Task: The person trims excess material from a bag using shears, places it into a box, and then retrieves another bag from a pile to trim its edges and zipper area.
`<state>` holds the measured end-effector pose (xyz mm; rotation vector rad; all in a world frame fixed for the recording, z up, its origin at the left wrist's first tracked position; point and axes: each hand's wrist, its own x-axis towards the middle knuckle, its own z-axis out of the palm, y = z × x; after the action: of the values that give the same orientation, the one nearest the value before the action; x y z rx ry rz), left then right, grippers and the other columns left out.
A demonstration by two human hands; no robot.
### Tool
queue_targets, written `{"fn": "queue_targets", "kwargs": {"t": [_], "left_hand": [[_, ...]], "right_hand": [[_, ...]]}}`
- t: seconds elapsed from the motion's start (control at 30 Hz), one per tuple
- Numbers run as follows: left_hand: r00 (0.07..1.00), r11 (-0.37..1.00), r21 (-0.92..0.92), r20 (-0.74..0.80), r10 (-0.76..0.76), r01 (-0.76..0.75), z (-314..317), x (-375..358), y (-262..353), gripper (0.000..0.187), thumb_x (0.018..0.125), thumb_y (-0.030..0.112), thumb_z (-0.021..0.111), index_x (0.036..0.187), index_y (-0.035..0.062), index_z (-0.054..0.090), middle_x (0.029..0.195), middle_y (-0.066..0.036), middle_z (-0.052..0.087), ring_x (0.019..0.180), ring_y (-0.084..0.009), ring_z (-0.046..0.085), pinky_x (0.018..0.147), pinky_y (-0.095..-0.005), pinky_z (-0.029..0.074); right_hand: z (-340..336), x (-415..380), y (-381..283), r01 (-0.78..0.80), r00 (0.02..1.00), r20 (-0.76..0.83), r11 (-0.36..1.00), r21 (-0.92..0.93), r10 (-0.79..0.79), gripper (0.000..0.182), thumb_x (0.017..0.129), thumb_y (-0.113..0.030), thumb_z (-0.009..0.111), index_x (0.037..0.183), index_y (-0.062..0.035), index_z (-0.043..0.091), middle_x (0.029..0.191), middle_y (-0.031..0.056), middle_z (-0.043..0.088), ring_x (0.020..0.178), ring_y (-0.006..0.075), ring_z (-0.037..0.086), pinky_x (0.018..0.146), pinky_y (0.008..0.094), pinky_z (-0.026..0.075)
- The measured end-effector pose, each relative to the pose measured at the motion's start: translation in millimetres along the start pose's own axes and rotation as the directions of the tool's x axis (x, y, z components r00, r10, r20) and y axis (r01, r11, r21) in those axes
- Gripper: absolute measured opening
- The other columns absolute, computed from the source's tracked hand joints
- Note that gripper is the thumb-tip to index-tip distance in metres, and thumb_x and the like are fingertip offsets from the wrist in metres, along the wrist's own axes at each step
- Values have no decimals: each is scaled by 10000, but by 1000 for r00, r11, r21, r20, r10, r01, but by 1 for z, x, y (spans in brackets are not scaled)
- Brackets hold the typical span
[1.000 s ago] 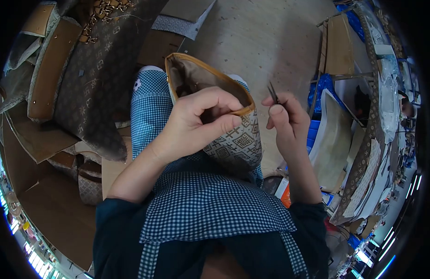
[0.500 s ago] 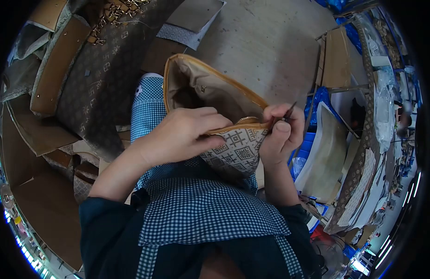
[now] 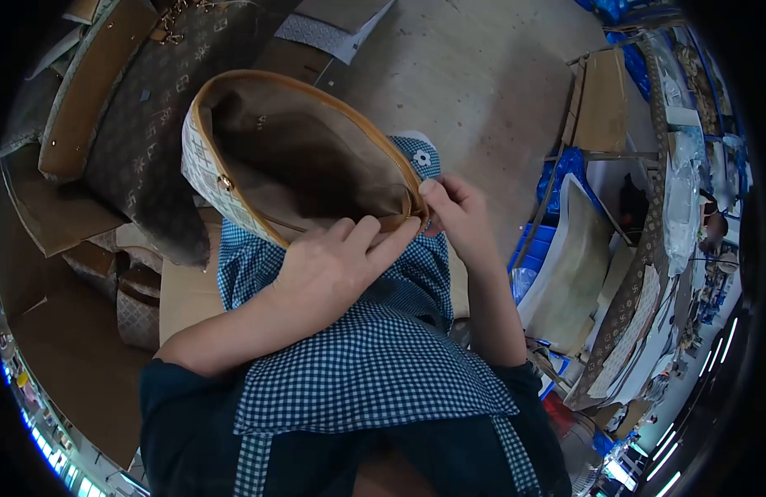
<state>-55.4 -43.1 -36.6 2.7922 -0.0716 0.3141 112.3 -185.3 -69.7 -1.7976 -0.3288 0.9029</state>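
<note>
A patterned bag (image 3: pixel 202 178) with a tan edge and beige lining lies over my lap, its wide mouth facing up. My left hand (image 3: pixel 337 261) is on the near side of the rim, its fingers closed on the edge toward the right corner. At that right corner my right hand (image 3: pixel 457 211) pinches the tan trim between thumb and fingers. Both hands almost meet there. The dark thin tool seen earlier in my right hand cannot be made out. A small metal stud (image 3: pixel 225 182) shows on the bag's left side.
Dark patterned material (image 3: pixel 163 124) with metal hardware (image 3: pixel 169 31) lies at the upper left. An open cardboard box (image 3: pixel 77 331) with bag pieces stands on the left. At the right are a blue bin (image 3: pixel 532 248) and a rack (image 3: pixel 602 156) with sheets and plastic.
The bag has swung left and its mouth has opened wider toward the camera. Both hands have shifted with its corner, and the dark tool is out of sight.
</note>
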Motion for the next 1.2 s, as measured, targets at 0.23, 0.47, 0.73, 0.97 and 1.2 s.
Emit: {"fn": "queue_targets", "kwargs": {"t": [0.23,0.47,0.73,0.97,1.2], "left_hand": [[993,972,-220,100,-57,78,-15,-2,-5,324,852,115,639,1174,78,621,886,-90,593,722,-208,644,603,-312,549],[953,791,-550,275,-131,267,-20,11,-17,195,898,124,624,1076,46,614,856,-114,635,744,-253,664,659,-349,538],[960,664,-700,120,-253,263,-6,14,-11,189,886,103,653,1064,50,616,811,-95,692,682,-213,697,603,-297,553],[968,865,-476,-97,-232,160,5,14,3,148,861,97,666,1004,61,646,814,-91,697,636,-217,685,551,-305,548],[963,826,-499,82,-258,264,-5,16,-9,97,860,94,656,949,55,647,800,-91,688,636,-232,678,561,-312,542]], "right_hand": [[29,-12,-8,223,966,-124,973,-55,-228,105,891,-101,677,867,-3,649,723,-29,606,649,34,517,584,208,424],[47,-21,9,363,927,-185,902,232,-326,69,940,-81,634,907,-22,621,821,-54,594,733,19,498,660,189,426],[57,-21,7,338,930,-292,834,437,-224,125,996,-158,586,982,-40,624,853,-44,599,745,23,503,668,189,430],[60,-16,-1,341,928,-302,827,448,-219,134,999,-172,588,961,-47,619,843,-49,595,741,15,494,654,183,415],[61,-18,-1,336,931,-282,850,406,-234,141,1001,-163,583,921,-49,609,832,-55,590,739,6,484,656,178,407]]}}
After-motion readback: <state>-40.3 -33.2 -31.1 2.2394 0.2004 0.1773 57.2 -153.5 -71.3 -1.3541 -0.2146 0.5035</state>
